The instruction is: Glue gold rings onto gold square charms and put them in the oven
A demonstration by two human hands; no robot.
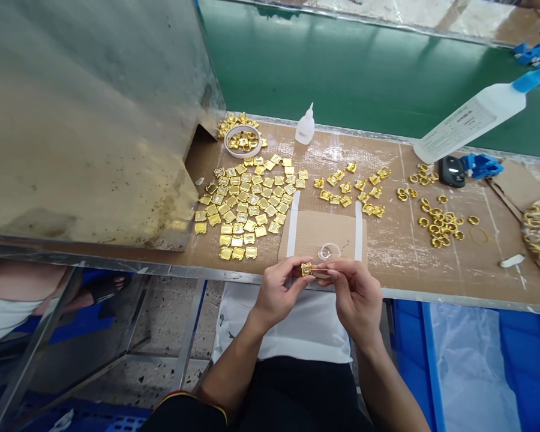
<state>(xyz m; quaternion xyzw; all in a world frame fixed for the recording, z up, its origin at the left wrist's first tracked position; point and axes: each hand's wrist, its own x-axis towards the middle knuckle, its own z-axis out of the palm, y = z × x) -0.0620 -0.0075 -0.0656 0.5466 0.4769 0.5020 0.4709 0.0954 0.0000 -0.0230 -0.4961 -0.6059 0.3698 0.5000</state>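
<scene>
Over the front edge of the bench, my left hand (275, 293) is closed, pinching a small gold-coloured square metal piece (306, 269) between thumb and fingers. My right hand (356, 294) is closed on a thin reddish stick (319, 269), whose tip points at the gold piece; whether they touch I cannot tell. Just beyond the fingers, a small clear round dish (329, 251) sits on a cardboard pad (326, 228) with white tape along both sides. Left of the pad lie many flat gold square pieces (242, 207) in loose rows.
A tape roll (243, 141) encircles more gold pieces at the back left. A white dropper bottle (305, 127) stands behind. Gold rings (443, 225) lie on the right, near a large tilted bottle (472, 123). A metal housing (81, 120) blocks the left. Someone's leg shows below it.
</scene>
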